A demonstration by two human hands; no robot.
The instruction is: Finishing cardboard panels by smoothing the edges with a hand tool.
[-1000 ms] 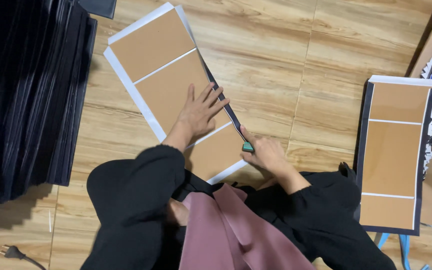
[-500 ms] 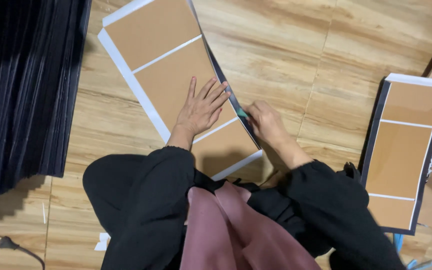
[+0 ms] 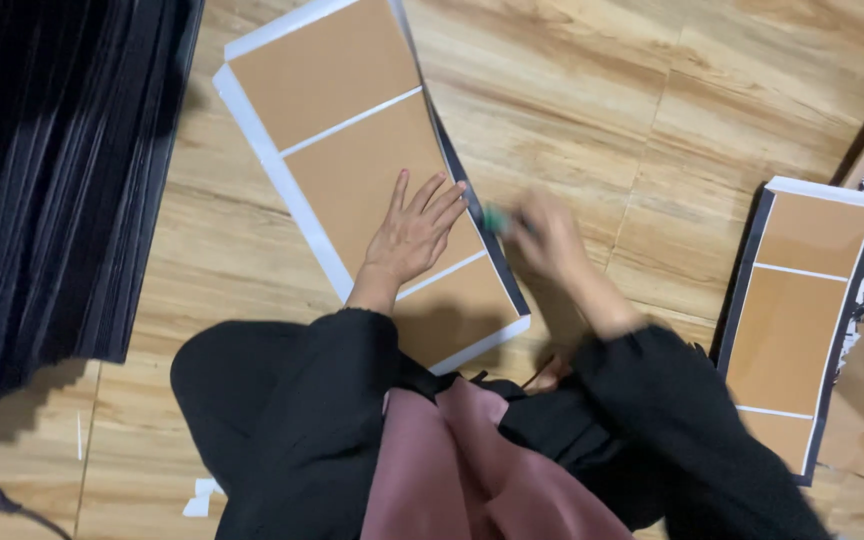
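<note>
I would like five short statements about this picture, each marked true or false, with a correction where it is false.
1. The left hand lies flat, fingers spread, on the brown panel sheet. True.
2. The right hand is empty. False: it holds a small green tool at the sheet's right edge; the hand is blurred.
3. A second brown panel sheet lies at the right on the wooden floor. True.
4. The stack of black sheets lies on the right side. False: it is on the left.
5. The sheet under the left hand has a white border. True.
</note>
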